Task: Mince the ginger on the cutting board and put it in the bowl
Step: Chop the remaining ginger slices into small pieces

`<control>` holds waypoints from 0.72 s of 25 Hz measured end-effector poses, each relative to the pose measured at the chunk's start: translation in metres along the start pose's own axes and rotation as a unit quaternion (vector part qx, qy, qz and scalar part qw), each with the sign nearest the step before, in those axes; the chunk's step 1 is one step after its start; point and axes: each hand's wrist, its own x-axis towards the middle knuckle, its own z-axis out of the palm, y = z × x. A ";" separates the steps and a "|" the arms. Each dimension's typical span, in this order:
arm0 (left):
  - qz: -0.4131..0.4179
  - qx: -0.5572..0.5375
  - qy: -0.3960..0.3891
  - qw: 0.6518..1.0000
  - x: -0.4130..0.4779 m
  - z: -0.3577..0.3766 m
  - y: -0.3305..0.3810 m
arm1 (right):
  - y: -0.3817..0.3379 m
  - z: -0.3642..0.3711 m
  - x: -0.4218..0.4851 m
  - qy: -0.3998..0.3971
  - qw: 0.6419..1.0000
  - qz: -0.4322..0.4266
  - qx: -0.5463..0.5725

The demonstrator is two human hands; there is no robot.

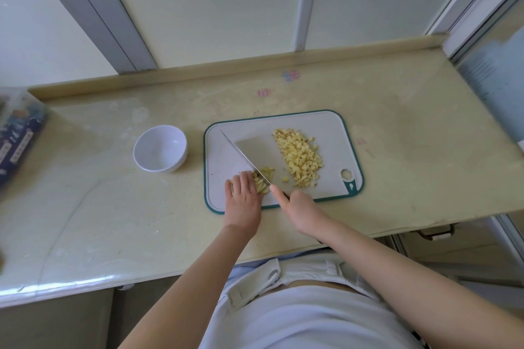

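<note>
The print on the box [19, 133] at your far left is too blurred to read, and your one white bowl [181, 161], left of the cutting board [326, 127], shows only its bare inside. Two lots of ginger lie on the board: a diced heap [300, 157] toward the right and a few strips [262, 182] pinned under your left hand [243, 198]'s curled fingers. Your right hand [300, 207] grips the single knife [255, 150], forefinger along its spine, blade across the strips.

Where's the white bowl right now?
In the head view the white bowl stands on the countertop just left of the cutting board, apart from it, beyond and left of the left hand.
</note>
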 end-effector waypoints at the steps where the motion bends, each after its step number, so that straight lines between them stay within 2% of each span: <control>1: -0.002 -0.002 0.010 1.000 0.000 -0.001 0.000 | 0.000 0.000 0.001 0.001 1.000 0.000 -0.004; 5: -0.009 -0.047 -0.017 0.999 -0.002 -0.005 -0.003 | 0.004 0.002 0.008 0.014 1.000 0.018 0.002; 9: 0.019 -0.096 0.012 0.995 0.001 -0.003 -0.009 | 0.007 -0.004 0.010 -0.001 0.998 0.015 0.055; 12: 0.011 -0.149 0.024 0.989 -0.002 -0.008 -0.011 | 0.007 -0.007 0.006 0.003 0.996 0.006 0.084; 18: -0.009 -0.143 0.002 0.990 -0.004 -0.001 -0.010 | 0.002 -0.014 -0.005 -0.011 0.995 -0.025 0.099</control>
